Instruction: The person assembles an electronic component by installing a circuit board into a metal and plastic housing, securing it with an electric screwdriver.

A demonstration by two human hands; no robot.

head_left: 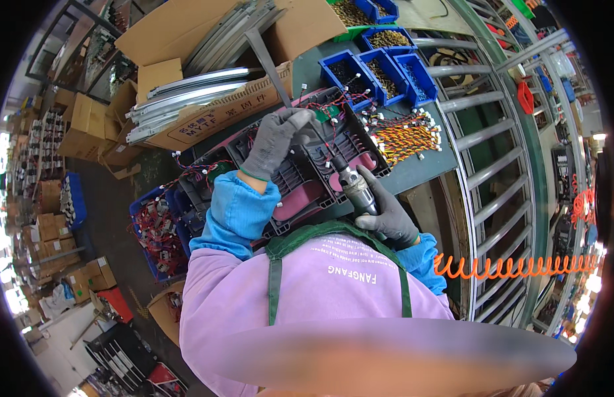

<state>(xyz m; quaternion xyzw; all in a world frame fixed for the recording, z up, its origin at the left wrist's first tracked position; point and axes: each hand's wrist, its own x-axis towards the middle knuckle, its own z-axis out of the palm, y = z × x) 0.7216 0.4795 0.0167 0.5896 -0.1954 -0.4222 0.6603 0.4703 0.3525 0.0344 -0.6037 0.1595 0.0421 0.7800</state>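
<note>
Driver [358, 190] sits grasped in right hand [390, 215], bit [325, 143] toward eleven o'clock over black housing [290, 172] at that hand's ten o'clock, while left hand [272, 145] curls nearby, hold indiscernible; bit probably best kept square, pressure steady.

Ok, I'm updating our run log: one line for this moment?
left grey-gloved hand: near green circuit board | right grey-gloved hand: grips silver-and-black cylindrical driver | below: black ribbed plastic housing

Wires [411, 139] — right of housing [353, 140]
</note>
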